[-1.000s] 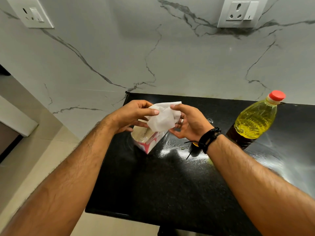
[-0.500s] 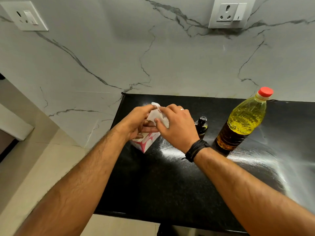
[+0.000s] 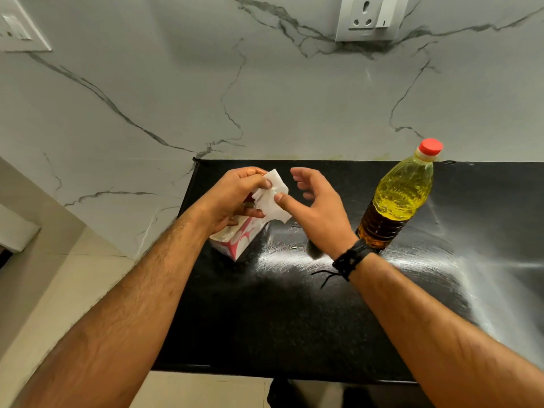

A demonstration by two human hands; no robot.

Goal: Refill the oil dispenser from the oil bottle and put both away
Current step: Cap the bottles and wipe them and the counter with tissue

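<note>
1. The left hand (image 3: 232, 198) pinches a white tissue (image 3: 272, 198) between thumb and fingers, above a red-and-white tissue box (image 3: 240, 241).
2. The right hand (image 3: 316, 207) is loosely spread, fingers relaxed; its thumb tip touches the tissue's right edge, and the hand grips nothing.
3. The oil bottle (image 3: 397, 198) stands upright just right of the right hand, long axis vertical, its red cap (image 3: 430, 146) on top toward the wall; yellow oil fills its upper body, and a dark label wraps the base.
4. A dark object (image 3: 314, 251) shows just under the right wrist, mostly hidden; it may be the oil dispenser, but I cannot tell.
5. Everything rests on a black speckled countertop (image 3: 265, 313), streaked with glare on its right part.
6. Behind rises a grey-veined marble wall (image 3: 265, 98) with a socket (image 3: 371, 16) above and a switch plate (image 3: 17, 30) at upper left.
7. A black wristband (image 3: 350, 260) circles the right wrist.
</note>
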